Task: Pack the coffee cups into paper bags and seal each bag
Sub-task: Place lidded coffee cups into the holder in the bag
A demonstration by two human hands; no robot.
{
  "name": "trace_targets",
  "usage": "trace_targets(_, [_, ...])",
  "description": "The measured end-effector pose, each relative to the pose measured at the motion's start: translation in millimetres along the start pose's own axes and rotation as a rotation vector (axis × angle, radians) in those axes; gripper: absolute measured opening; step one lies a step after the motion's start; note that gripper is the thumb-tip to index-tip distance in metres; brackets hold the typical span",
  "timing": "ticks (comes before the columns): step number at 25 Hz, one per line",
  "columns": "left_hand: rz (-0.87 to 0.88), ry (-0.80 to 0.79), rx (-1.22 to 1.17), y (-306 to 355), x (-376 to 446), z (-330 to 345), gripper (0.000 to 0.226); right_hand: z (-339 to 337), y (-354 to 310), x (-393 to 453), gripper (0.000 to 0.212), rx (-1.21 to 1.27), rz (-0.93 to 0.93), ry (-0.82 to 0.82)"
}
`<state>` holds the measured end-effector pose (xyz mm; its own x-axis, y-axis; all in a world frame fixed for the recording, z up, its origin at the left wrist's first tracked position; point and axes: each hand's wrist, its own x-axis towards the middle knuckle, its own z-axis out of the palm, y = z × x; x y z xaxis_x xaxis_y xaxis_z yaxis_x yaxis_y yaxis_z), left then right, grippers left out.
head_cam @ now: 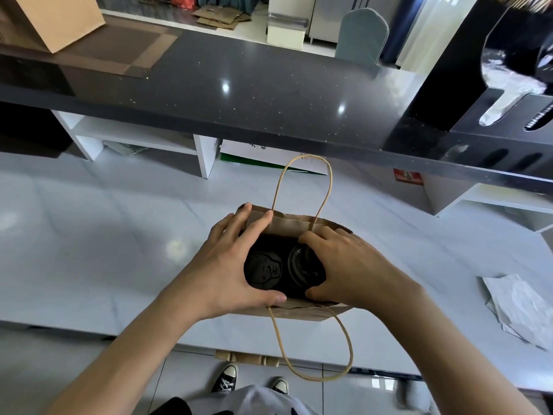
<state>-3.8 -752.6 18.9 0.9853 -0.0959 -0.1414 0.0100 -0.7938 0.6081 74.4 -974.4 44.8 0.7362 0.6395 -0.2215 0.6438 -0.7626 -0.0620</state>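
A brown paper bag (287, 223) with twine handles stands open on the pale counter. Inside it sit two coffee cups with black lids, one on the left (264, 269) and one on the right (303, 265). My left hand (227, 265) grips the bag's left side, with the fingers over the far rim and the thumb on the near rim. On the bag's right side my right hand (350, 265) holds it the same way, thumb at the near rim and fingers curled over the far edge beside the right lid.
A crumpled white paper (520, 310) lies at the right on the counter. A dark raised ledge (239, 91) runs across behind the bag, with a black dispenser (493, 94) at its right end and a brown cardboard box (54, 22) at its left.
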Motion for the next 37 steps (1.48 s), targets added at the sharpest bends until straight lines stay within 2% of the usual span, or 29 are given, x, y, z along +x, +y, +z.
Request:
trace_targets(11, [0.031,0.024,0.018,-4.1,-2.4,3.3,0.128,23.3,-2.7,14.8,0.071,-0.206,0.004,-0.05])
trace_targets(16, [0.043,0.034,0.021,-6.8,-6.0,4.8,0.129,21.8,-7.2,21.4,0.069,-0.27,0.017,-0.126])
trace_targets(22, [0.051,0.045,0.018,-7.2,-9.3,6.4,0.128,25.6,-15.8,28.2,0.043,-0.37,0.01,-0.118])
trace_targets(27, [0.058,0.046,0.02,-8.4,-12.2,7.9,0.127,27.3,-21.7,32.5,0.035,-0.429,0.007,-0.126])
trace_targets(30, [0.067,0.051,-0.001,-8.8,-11.7,7.9,0.126,28.2,-17.7,31.7,0.039,-0.403,0.007,-0.122])
trace_targets(33, [0.069,0.05,-0.004,-9.5,-9.8,7.6,0.125,25.5,-15.3,23.5,0.052,-0.313,0.019,-0.136])
trace_targets(35, [0.077,0.047,-0.008,-11.2,-8.2,6.1,0.124,21.5,-15.9,16.0,0.063,-0.241,0.027,-0.105])
trace_targets(37, [0.087,0.042,-0.012,-12.3,-7.1,5.1,0.124,16.5,-15.6,7.3,0.064,-0.15,0.044,-0.024])
